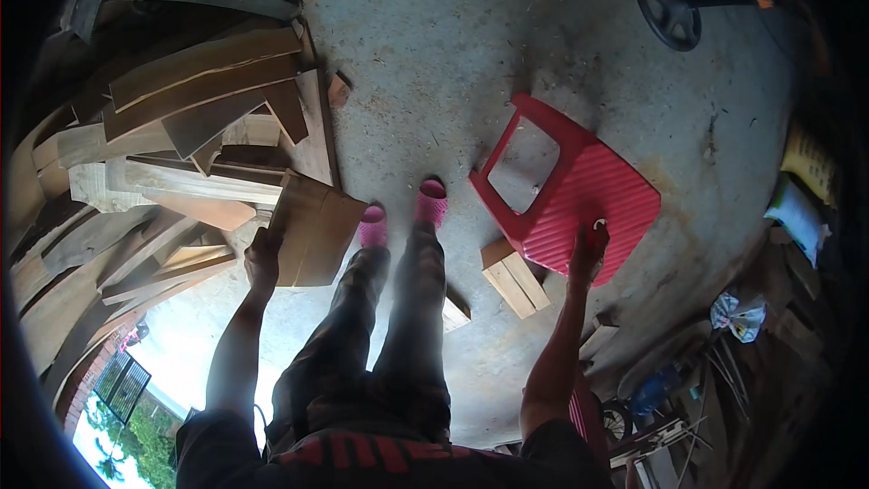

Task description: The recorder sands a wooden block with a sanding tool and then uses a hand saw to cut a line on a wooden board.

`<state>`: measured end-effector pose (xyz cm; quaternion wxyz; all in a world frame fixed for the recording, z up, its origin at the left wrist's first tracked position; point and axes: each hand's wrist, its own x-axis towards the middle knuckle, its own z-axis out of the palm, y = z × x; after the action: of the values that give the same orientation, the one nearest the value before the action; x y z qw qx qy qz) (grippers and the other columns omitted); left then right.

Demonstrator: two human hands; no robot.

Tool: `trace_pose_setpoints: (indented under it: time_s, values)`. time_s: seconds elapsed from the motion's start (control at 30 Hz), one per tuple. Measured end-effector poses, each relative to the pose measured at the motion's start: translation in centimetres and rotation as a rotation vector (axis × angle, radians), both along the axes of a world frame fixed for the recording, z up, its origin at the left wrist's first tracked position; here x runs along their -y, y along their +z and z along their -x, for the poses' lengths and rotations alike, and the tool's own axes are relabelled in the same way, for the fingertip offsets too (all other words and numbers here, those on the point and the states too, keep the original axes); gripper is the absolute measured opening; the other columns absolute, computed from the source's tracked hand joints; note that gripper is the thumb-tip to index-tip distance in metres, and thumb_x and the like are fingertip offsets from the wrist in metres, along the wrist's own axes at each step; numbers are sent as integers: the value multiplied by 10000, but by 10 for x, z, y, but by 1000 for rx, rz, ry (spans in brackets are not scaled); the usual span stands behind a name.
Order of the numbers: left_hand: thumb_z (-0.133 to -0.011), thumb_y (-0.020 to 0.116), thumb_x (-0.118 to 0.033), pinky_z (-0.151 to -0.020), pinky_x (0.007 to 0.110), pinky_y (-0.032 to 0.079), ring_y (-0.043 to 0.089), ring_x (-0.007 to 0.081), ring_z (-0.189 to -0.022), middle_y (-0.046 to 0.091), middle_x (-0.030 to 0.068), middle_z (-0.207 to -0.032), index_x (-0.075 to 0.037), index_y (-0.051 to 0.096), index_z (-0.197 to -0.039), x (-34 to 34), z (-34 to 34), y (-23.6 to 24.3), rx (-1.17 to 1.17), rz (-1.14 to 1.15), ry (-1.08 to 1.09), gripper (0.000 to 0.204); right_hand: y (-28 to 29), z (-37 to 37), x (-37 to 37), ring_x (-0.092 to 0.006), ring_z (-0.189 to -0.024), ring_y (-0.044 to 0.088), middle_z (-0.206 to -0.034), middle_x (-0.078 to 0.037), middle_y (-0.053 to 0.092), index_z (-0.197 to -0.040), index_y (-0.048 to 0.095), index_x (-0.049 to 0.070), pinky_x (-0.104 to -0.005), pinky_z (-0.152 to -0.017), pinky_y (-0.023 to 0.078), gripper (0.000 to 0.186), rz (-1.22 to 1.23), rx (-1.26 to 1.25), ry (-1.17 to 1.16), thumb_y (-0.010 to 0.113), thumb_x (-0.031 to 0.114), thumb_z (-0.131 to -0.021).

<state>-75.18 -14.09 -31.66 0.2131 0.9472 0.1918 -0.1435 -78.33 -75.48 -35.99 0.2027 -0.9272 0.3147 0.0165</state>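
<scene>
My left hand (262, 254) is closed on the edge of a brown wooden board (319, 228), beside a pile of planks on the left. My right hand (588, 249) is closed on a red plastic piece of furniture (615, 195), like a stool or chair, with a ribbed panel and an open frame; its fingers are at a small hole in the panel. Under its near edge, short pale wood blocks (516, 282) lie on the concrete floor.
Loose planks (195, 91) cover the left side. Pink clogs (430, 208) are on my feet. A steering wheel on a stand (665, 9) is at the upper right. Sacks (797, 213), a plastic bag (735, 317) and clutter line the right edge. A gate (122, 385) shows at lower left.
</scene>
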Motion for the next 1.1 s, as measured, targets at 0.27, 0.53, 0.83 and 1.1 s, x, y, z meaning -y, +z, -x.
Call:
trace_pose_setpoints:
  time_s: [0.27, 0.53, 0.83, 1.1]
  values:
    - [-883, 656, -255, -580, 485, 458, 634, 420, -726, 658, 201, -782, -53, 563, -831, 10, -38, 66, -4, 21, 228, 229, 21, -51, 3, -281, -645, 653, -996, -145, 621, -1260, 478, 99, -432, -550, 600, 638, -799, -228, -499, 802, 311, -753]
    - [-879, 641, -368, -602, 514, 443, 596, 464, -753, 644, 220, -790, -71, 517, -809, -16, -84, 81, -60, -9, 336, 330, 49, -252, -56, -234, -565, 644, -724, -81, 595, -967, 526, 68, -412, -496, 599, 361, -864, -173, -345, 781, 222, -763]
    - [-891, 610, -297, -553, 518, 390, 546, 464, -678, 599, 205, -714, -90, 483, -788, -35, -167, 89, 1, -26, 344, 263, 61, -458, -106, -220, -557, 658, -777, -140, 650, -943, 607, 41, -351, -485, 566, 465, -285, -529, 108, 729, 461, -787]
    - [-891, 653, -307, -539, 459, 419, 508, 436, -605, 573, 216, -646, -73, 513, -779, -6, -261, 125, 82, 37, 365, 294, 5, -552, -110, -420, -1124, 571, -1216, -298, 571, -1438, 330, -7, -454, -942, 470, 911, -279, -197, 418, 705, 500, -779]
